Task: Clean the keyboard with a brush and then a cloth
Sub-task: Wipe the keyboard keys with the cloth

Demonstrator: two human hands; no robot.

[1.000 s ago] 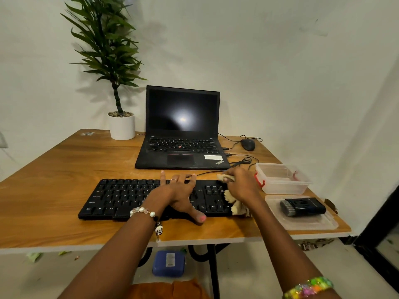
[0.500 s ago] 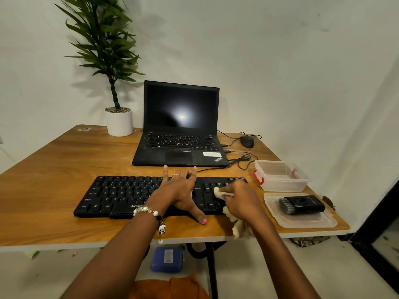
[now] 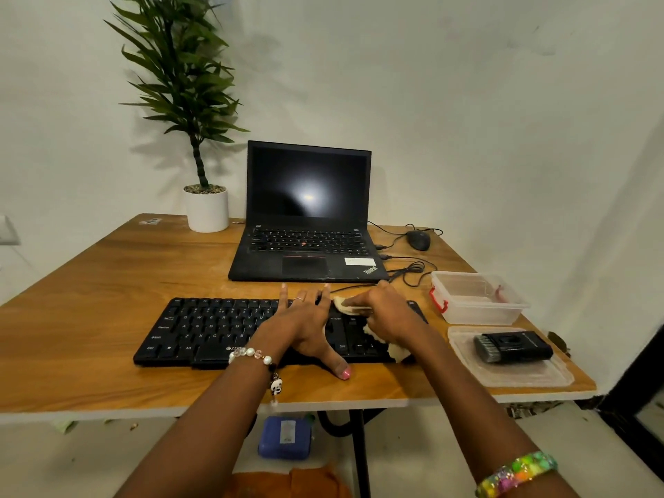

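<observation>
Your left hand (image 3: 305, 328) lies flat, pinning the keyboard (image 3: 215, 328) — right hand (image 3: 390, 314) grips the cloth (image 3: 346, 306) — so press lightly and wipe along each row.

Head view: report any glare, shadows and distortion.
Head view: a bright glare spot sits on the dark laptop screen; the plant throws a soft shadow on the wall behind it; wide-angle distortion bends the table edges and stretches the forearms; focus looks even, no marked blur.
</observation>
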